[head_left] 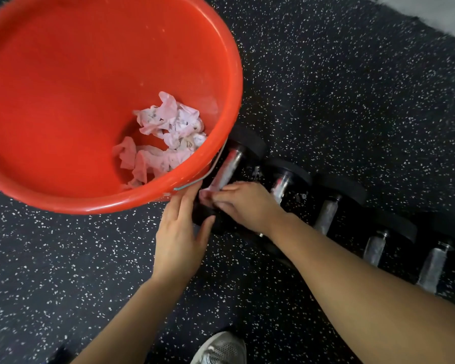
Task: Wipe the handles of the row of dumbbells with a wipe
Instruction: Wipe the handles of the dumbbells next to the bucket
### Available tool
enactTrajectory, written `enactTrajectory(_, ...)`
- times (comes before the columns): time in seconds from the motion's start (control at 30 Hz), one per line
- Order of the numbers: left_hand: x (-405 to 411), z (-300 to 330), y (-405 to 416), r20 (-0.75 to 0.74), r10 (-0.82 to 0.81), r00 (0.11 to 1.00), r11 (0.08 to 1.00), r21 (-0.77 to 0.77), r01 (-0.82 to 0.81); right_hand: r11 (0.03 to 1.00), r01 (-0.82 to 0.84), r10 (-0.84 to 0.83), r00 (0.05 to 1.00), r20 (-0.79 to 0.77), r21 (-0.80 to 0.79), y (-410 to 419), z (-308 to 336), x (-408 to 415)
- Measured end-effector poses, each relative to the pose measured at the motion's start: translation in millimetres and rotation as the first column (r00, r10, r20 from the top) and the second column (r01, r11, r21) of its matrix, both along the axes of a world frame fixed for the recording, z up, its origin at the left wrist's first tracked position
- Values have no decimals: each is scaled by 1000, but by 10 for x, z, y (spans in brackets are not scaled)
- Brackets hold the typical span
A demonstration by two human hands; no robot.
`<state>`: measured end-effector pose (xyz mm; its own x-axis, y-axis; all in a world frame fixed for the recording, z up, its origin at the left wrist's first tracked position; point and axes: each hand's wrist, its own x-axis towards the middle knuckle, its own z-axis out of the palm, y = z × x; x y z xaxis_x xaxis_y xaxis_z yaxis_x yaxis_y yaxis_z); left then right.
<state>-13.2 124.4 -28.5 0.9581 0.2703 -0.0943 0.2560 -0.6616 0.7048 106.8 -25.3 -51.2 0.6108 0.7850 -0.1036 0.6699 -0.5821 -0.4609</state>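
Several black dumbbells with chrome handles lie in a row on the floor, running from the centre to the lower right. On the leftmost dumbbell [247, 145], a pale pink wipe [222, 177] is draped along the handle. My right hand [244, 206] pinches the near end of that wipe at the handle. My left hand [180, 232] rests flat on the near black head of the same dumbbell, thumb spread, fingers touching the bucket's side. The neighbouring dumbbell handle [281, 185] is bare.
A big red bucket [37, 101] stands at the upper left, its rim right beside the first dumbbell, with several crumpled used wipes [166, 135] inside. The floor is black speckled rubber [352, 101]. A grey shoe [221, 349] shows at the bottom edge.
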Motion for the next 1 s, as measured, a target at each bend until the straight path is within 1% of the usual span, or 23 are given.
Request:
enactTrajectory(0.07,-5,5,4,1,-2,1000,1000,2,2,999,35,-33,995,95,-23,-11,2,83)
enactTrajectory(0.1,-5,2,6,-1,-2,1000,1000,2,2,996,85,-84,988,129,-8,-25,0,138)
enactTrajectory(0.13,-6,4,7,-3,0,1000,1000,4,0,988,152,-150,979,139,-5,-37,-4,188)
enactTrajectory(0.2,-6,-2,13,-6,-1,1000,1000,12,1,956,288,-280,952,127,-51,-37,15,270)
enactTrajectory(0.27,-4,-9,20,-8,-5,1000,1000,14,5,929,361,-351,929,121,-80,-32,-1,300)
enactTrajectory(0.33,-2,-12,26,-6,-6,1000,1000,16,6,944,320,-311,945,105,-84,-34,-18,271)
enactTrajectory(0.43,-3,-16,31,5,-4,1000,1000,19,4,990,111,-108,994,31,-89,-46,-16,157)
enactTrajectory(0.5,-4,-21,29,8,-3,1000,1000,9,3,989,-27,25,1000,-10,-144,-21,-4,90)
enactTrajectory(0.57,-3,-27,31,15,2,1000,1000,3,-2,977,-98,94,995,-27,-191,13,-11,49)
enactTrajectory(0.6,-4,-30,32,20,5,1000,1000,0,-5,979,-91,89,996,-20,-182,22,-24,45)
enactTrajectory(0.67,-8,-34,35,21,10,1000,1000,-5,-10,994,-19,23,999,30,-112,11,-53,74)
enactTrajectory(0.73,-13,-33,38,15,18,1000,1000,-7,-18,987,139,-133,988,73,-79,-7,-73,149)
enactTrajectory(0.8,-18,-34,47,14,19,1000,1000,-6,-19,935,347,-339,935,103,-69,-13,-82,255)
enactTrajectory(0.83,-20,-36,52,18,17,1000,1000,-5,-17,903,424,-415,903,111,-68,-12,-87,298)
enactTrajectory(0.87,-22,-36,57,21,15,1000,1000,-5,-15,885,460,-451,886,112,-74,-4,-102,320)
enactTrajectory(0.93,-22,-32,59,20,13,1000,1000,-11,-13,904,424,-417,904,96,-62,9,-108,279)
enactTrajectory(1.0,-20,-29,52,10,19,1000,1000,-18,-19,951,308,-307,950,53,-13,31,-100,142)
